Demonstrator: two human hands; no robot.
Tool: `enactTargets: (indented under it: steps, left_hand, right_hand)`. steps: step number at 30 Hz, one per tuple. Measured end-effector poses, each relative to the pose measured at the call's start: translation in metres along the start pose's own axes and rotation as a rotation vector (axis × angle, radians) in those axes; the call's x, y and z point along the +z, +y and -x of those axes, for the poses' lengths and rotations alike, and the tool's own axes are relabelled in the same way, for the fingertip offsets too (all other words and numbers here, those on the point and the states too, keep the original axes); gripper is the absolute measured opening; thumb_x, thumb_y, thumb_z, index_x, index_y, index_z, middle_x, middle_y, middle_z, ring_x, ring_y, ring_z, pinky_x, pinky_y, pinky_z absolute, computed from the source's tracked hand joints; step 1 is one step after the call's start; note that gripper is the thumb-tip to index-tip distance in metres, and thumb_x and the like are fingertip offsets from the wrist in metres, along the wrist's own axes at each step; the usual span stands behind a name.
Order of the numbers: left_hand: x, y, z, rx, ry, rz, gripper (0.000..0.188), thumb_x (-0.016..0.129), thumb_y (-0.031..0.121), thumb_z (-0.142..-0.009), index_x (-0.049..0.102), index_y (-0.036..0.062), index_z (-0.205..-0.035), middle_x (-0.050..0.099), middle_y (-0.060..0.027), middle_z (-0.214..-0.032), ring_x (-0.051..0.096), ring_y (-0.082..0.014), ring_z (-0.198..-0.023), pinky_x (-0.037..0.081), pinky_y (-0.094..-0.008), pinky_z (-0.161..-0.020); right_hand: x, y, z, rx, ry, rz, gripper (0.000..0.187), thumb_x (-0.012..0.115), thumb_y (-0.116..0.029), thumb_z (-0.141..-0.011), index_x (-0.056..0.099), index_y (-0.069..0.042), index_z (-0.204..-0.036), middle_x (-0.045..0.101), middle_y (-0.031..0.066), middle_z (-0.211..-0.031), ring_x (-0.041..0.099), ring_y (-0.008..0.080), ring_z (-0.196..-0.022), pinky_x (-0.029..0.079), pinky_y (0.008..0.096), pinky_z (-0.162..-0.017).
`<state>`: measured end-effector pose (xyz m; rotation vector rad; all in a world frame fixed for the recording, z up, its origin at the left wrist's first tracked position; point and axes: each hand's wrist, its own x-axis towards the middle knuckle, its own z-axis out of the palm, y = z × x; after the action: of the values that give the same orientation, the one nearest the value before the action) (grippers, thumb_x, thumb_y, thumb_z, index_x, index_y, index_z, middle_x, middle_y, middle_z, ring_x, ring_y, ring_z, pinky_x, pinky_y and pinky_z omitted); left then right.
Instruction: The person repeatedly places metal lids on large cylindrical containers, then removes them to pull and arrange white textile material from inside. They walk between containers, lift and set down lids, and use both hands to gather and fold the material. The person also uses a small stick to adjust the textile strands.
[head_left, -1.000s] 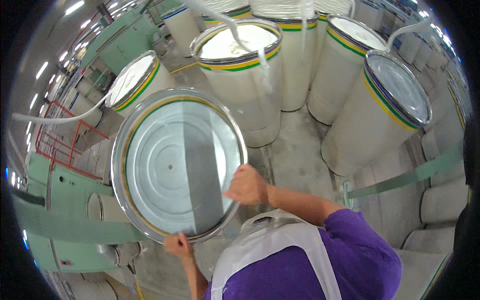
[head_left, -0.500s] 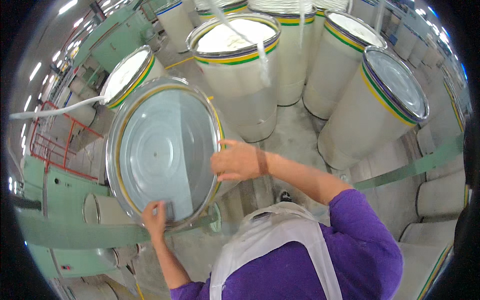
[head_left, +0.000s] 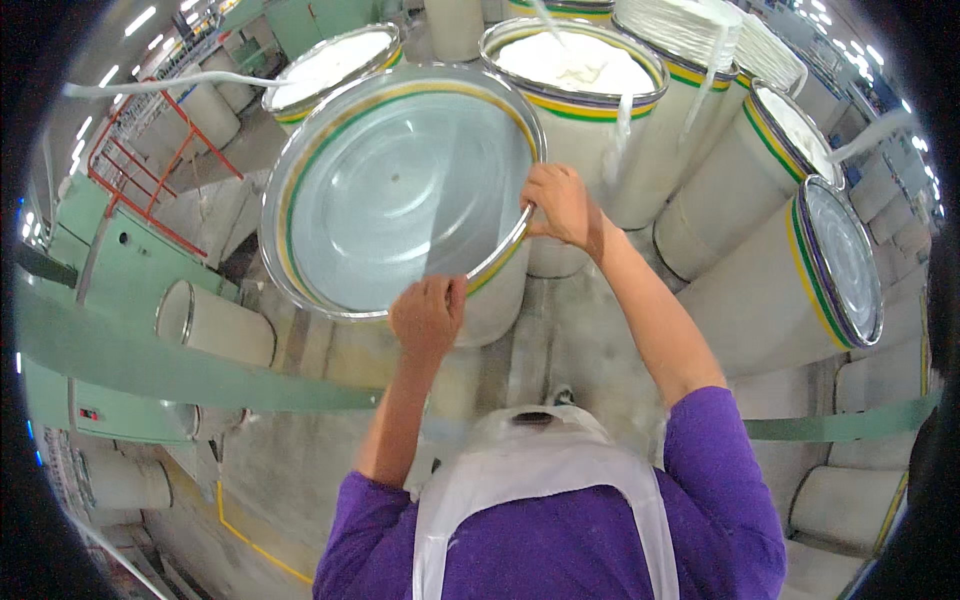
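Observation:
In front of me stands a large pale can [head_left: 490,305] with a shiny metal rim and yellow and green bands. A round grey-blue plate [head_left: 370,210] shows inside its mouth, with no fibre on it. My left hand [head_left: 428,318] is closed at the near edge of the rim. At the rim's right side, the fingers of my right hand [head_left: 565,205] are curled over the metal. Just beyond stands a can filled with white fibre [head_left: 575,65], a loose strand hanging over its front.
Another fibre-filled can [head_left: 335,70] is at the far left, with a white strand running off leftward. To the right stands a can with a grey plate [head_left: 845,260] at its top. A red rail [head_left: 165,175] and green machines [head_left: 130,265] line the left.
The can in my hands has moved away and to the right. My left hand has shifted from its lower left rim to the near edge; my right hand has stayed on the right side.

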<state>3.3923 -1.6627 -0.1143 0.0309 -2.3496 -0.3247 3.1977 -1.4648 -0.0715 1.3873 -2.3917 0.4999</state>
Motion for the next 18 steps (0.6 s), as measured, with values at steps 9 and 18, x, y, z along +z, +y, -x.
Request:
enactTargets:
  steps: [9,18]
  left_hand:
    - [-0.037,-0.153,0.034,0.024,-0.018,-0.029,0.032,0.059,0.026,-0.09,0.056,0.0086,-0.063,0.055,-0.0097,-0.058,0.051,-0.0322,-0.051,0.039,-0.0412,-0.05]
    - [-0.089,-0.198,0.059,-0.633,0.125,0.4,0.035,0.059,0.028,-0.097,0.065,-0.0006,-0.077,0.066,-0.0043,-0.074,0.058,-0.0126,-0.072,0.047,-0.0285,-0.07]
  right_hand:
    - [0.049,-0.102,0.01,-0.028,0.066,0.099,0.041,0.08,-0.034,-0.062,0.067,-0.014,-0.095,0.06,0.0037,-0.094,0.056,0.0252,-0.103,0.039,0.0454,-0.098]
    - [0.038,-0.147,-0.034,-0.451,0.083,-0.08,0.04,0.071,-0.019,-0.072,0.068,-0.014,-0.111,0.064,0.0051,-0.1,0.06,0.0228,-0.098,0.044,0.0404,-0.097]
